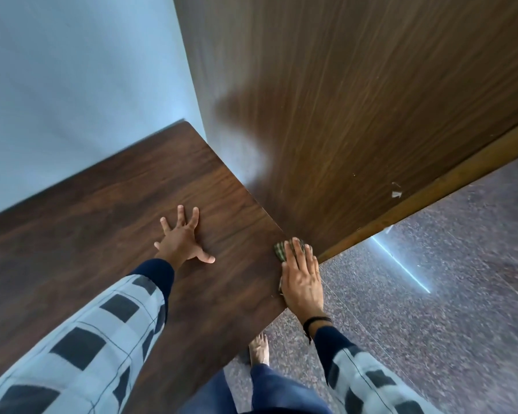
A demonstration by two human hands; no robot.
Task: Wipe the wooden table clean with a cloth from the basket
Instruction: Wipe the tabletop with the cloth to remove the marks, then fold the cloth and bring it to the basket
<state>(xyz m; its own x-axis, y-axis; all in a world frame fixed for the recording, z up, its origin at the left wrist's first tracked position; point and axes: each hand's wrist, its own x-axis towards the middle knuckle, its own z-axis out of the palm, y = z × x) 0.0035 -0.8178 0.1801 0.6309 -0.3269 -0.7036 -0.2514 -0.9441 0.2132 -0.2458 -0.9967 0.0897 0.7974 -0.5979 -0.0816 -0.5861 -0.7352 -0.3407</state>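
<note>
The dark wooden table fills the left and middle of the head view. My left hand lies flat on its top, fingers spread, holding nothing. My right hand presses a small checked green-brown cloth against the table's right edge, close to the corner by the door. Most of the cloth is hidden under my palm and fingers. No basket is in view.
A large wooden door stands right beside the table's right edge. A pale blue wall runs behind the table. Speckled stone floor lies to the right, and my bare foot stands by the table's near corner.
</note>
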